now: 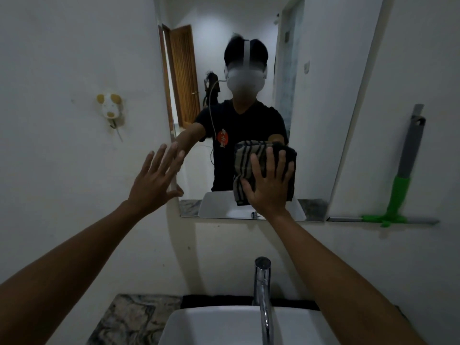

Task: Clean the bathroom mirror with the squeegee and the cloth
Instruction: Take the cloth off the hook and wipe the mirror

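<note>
Now, from the head camera, both bare arms reach forward over the basin. The right hand (267, 181) is spread flat, fingers (273, 160) splayed, pressing a folded dark cloth with beige stripes (245, 168) against the lower part of the tall frameless wall mirror (311, 108); it is a flat-palm press, not a closed grip. The cloth sits just above the mirror's bottom edge, right of centre. Over on the left, the left hand (155, 180) is open and empty, fingers apart, laid at the mirror's left edge, thumb tip overlapping the glass. Whether the palm actually touches the wall is hard to tell.

To the right, clear of the mirror, the squeegee with a grey handle and bright green neck (403, 175) stands upright against the white wall, its long blade resting level with the mirror's bottom edge; no hand is on it. Far left on the wall hangs a small white and tan animal-shaped hook (109, 108). Near the bottom, a chrome tap (262, 295) rises behind a white rectangular basin (199, 327), set on a marbled grey counter (129, 319).
</note>
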